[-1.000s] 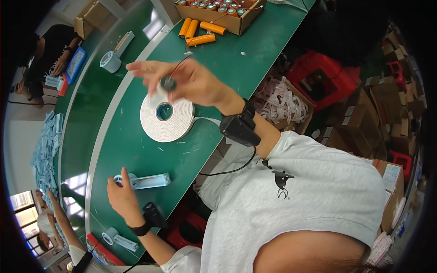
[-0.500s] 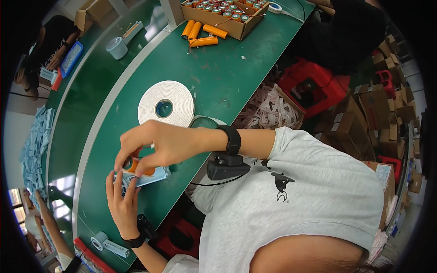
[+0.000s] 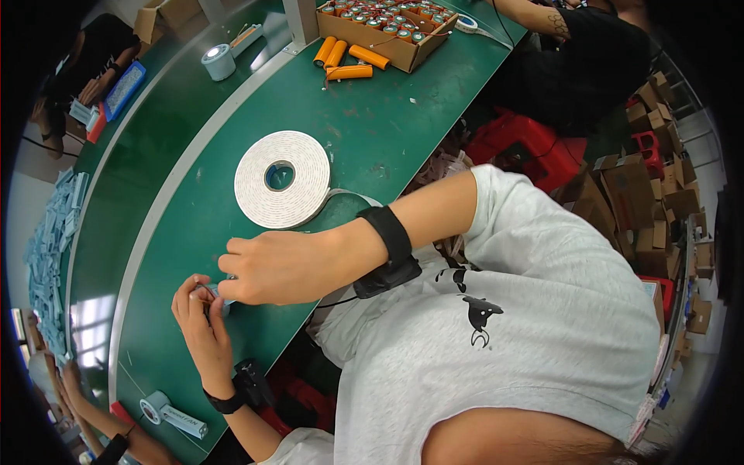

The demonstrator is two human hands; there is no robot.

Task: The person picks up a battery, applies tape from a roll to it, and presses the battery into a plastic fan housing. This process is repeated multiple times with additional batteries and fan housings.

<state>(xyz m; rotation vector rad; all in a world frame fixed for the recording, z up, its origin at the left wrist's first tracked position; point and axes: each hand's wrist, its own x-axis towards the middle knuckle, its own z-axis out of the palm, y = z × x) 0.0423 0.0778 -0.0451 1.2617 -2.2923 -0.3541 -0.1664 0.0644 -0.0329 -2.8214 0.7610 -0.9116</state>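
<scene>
My left hand (image 3: 203, 322) is closed round a light blue plastic housing (image 3: 225, 308), its fingers curled along the edge. Only a small part of the housing shows; both hands hide the rest. Over it lies my right hand (image 3: 283, 267), back upward, with fingers bent down and pressed together at the housing. What its fingertips pinch is hidden. The orange battery cell seen earlier is out of sight now. Just beyond my right hand, a big roll of white double-sided tape (image 3: 252, 182) rests flat on the green table (image 3: 364, 132), a loose strip trailing to the right.
Orange battery cells (image 3: 350, 72) lie by a cardboard box (image 3: 415, 56) of wired cells at the far side. A handheld fan (image 3: 182, 418) lies near left, another fan (image 3: 219, 63) far left. A blue pile of parts (image 3: 54, 263) and people flank the table; a red stool (image 3: 527, 147) stands right.
My right hand has turned palm-down and its fingers have closed in; the orange cell between the hands has gone from sight. Both hands have shifted slightly, with less of the blue housing showing.
</scene>
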